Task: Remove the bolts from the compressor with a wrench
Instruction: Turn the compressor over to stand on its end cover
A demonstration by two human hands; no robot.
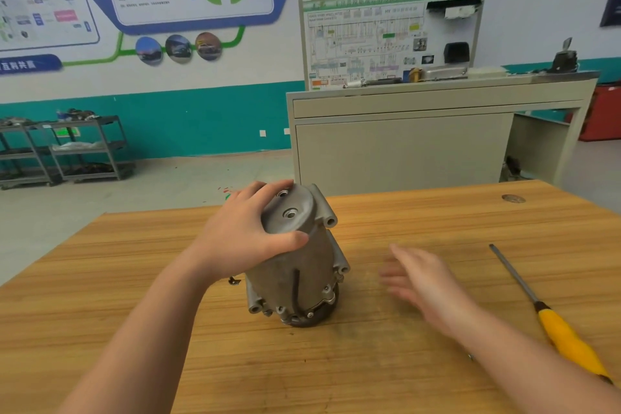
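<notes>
- Compressor (295, 262) stands tilted near the table (403, 363) middle; left hand (248, 232) grips its top.
- Right hand (426, 286), blurred, fingers straight, holds nothing.
- Yellow-handled tool (551, 323) lies near the right edge.

Both forearms bare, no sleeves; right hand (425, 282) blurred (motion).

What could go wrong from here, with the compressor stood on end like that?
1. The compressor leans on its pulley end, steadied only by the left hand on top; it may tip.
2. The right hand is blurred and empty; no wrench shows, only a yellow-handled tool lying near the table edge, which might get knocked off.
</notes>
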